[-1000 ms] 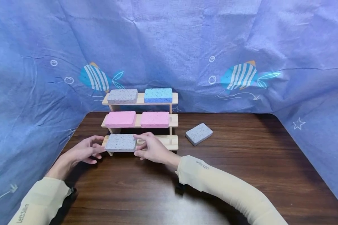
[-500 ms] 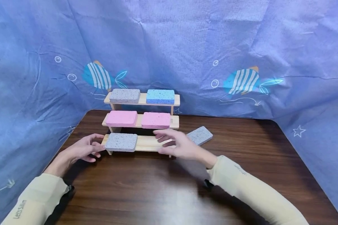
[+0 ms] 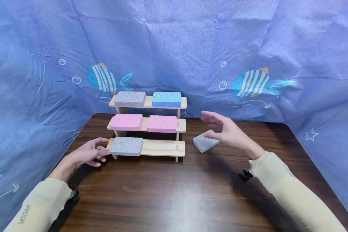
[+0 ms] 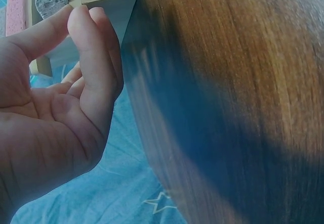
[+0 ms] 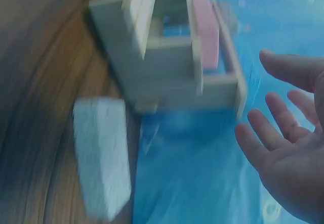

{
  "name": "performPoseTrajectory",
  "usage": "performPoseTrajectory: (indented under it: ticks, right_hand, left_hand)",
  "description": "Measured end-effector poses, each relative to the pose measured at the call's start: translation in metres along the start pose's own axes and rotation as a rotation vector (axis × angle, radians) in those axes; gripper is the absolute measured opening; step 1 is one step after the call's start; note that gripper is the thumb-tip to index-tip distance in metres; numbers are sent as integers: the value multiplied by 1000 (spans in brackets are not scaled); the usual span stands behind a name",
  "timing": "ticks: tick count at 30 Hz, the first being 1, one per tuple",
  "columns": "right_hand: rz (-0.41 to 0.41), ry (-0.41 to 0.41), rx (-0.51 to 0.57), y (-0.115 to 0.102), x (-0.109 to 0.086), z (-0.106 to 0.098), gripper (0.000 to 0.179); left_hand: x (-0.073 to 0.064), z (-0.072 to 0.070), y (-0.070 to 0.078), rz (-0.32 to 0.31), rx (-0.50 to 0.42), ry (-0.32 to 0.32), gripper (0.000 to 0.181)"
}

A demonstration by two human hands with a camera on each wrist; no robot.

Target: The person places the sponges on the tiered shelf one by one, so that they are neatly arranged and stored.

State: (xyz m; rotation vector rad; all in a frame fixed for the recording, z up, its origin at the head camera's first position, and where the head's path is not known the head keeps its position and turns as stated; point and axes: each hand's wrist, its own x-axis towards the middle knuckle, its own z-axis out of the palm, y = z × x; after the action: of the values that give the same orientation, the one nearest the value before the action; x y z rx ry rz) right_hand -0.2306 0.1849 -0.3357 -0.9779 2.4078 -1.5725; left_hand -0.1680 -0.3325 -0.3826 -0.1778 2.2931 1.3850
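A three-tier wooden rack (image 3: pixel 162 148) stands on the table, carrying sponges. On its bottom shelf, at the left, lies a grey speckled sponge (image 3: pixel 126 146). My left hand (image 3: pixel 88 153) holds the left end of that shelf between thumb and fingertips, close beside the sponge. Another grey sponge (image 3: pixel 204 141) lies askew on the table, right of the rack; the right wrist view shows this loose sponge (image 5: pixel 103 158) blurred. Above it hovers my right hand (image 3: pixel 227 130), fingers spread apart from the thumb, holding nothing and partly covering the sponge in the head view.
Two pink sponges (image 3: pixel 161 123) occupy the middle shelf. On the top shelf sit a grey sponge (image 3: pixel 130 98) and a blue sponge (image 3: pixel 166 99). The dark wooden table (image 3: pixel 162 193) is bordered by a blue fish-patterned cloth (image 3: pixel 177 48) at the back and sides.
My right hand has let go of the grey sponge on the bottom shelf and moved right, over the loose grey sponge. My left hand has stayed at the shelf's left end.
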Motion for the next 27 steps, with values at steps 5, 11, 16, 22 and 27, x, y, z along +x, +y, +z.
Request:
performPoseTrajectory:
  ticks: [5,11,16,22,27]
  right_hand:
    - [51,-24,-54,31,-8,-26,88]
    - [72,-45,-69,62,-18,-37,96]
    - [73,-21,-69,80,-21,-36,100]
    - [83,-50,-170,96,-24,-33,100]
    - [87,-56,-214,107,-25,-29,93]
  left_hand:
    - [0,0,2,10,-6,0,70]
    - [1,-1,2,18,-14,-9,69]
    - [2,-1,0,20,-20,-17,70]
    - [2,-1,-3,13,-16,-22,69]
    - [4,-1,-3,20,-21,-22,69]
